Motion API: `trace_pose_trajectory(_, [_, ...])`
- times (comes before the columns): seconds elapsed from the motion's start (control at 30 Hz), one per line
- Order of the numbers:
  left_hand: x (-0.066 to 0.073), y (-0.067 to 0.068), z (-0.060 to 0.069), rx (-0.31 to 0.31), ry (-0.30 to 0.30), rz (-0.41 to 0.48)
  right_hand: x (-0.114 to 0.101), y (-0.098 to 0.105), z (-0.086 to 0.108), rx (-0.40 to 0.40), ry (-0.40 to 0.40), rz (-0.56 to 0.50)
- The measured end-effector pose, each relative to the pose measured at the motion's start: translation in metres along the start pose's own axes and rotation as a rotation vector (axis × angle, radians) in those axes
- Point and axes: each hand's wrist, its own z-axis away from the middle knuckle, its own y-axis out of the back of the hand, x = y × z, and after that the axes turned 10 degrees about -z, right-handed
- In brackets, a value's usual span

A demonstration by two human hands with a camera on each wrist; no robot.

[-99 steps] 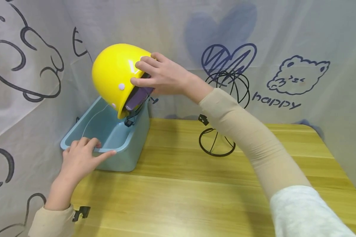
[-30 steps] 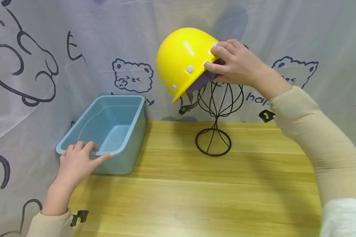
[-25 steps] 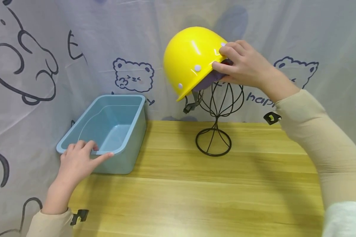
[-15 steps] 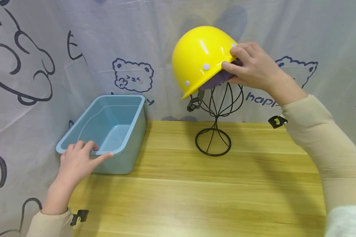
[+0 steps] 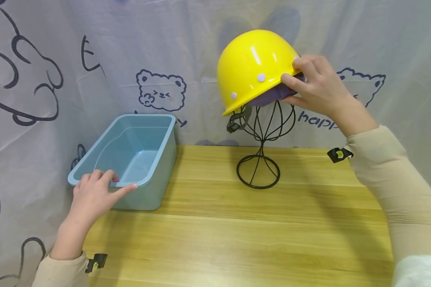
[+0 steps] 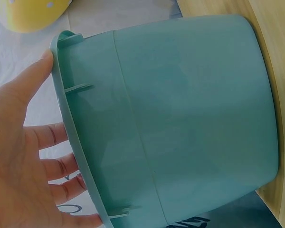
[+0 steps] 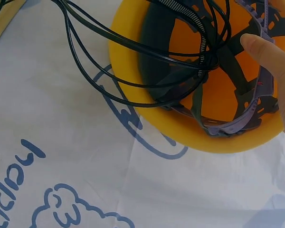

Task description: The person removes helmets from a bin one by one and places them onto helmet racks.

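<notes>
A yellow hard hat point(image 5: 255, 67) is tilted over the top of a black wire stand point(image 5: 261, 139), its left side lower. My right hand point(image 5: 317, 85) grips the hat's right edge, one digit reaching under the brim in the right wrist view. There, the stand's wire loops point(image 7: 147, 71) reach into the hat's underside, in front of its inner straps point(image 7: 232, 71). A dark chin-strap buckle point(image 5: 233, 124) dangles at the lower left. My left hand point(image 5: 95, 197) holds the near rim of a light blue plastic bin point(image 5: 159, 159), fingers hooked over it, thumb along the rim.
The bin stands at the left of a wooden table point(image 5: 230, 239), and its visible inside holds nothing. White cloth walls point(image 5: 201, 131) with drawn bears and letters close off the back and sides. Behind the hat, the back cloth is near the stand.
My right hand has carried the hard hat from above the bin rightward to the wire stand, and the hat has levelled out somewhat. The left hand has stayed at the bin's rim.
</notes>
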Motion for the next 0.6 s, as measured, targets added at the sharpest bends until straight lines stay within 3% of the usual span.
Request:
trace_pose_trajectory(0.17, [0.000, -0.001, -0.001, 0.001, -0.001, 0.005, -0.006, -0.001, 0.005, -0.005, -0.044, 0.004])
trace_pose_trajectory(0.4, [0.000, -0.002, 0.000, 0.025, -0.003, -0.003, -0.015, -0.007, 0.010, 0.064, -0.057, -0.001])
trace_pose_trajectory(0.6, [0.000, -0.002, 0.001, 0.020, -0.005, 0.000, -0.025, -0.009, 0.013, 0.049, -0.072, -0.036])
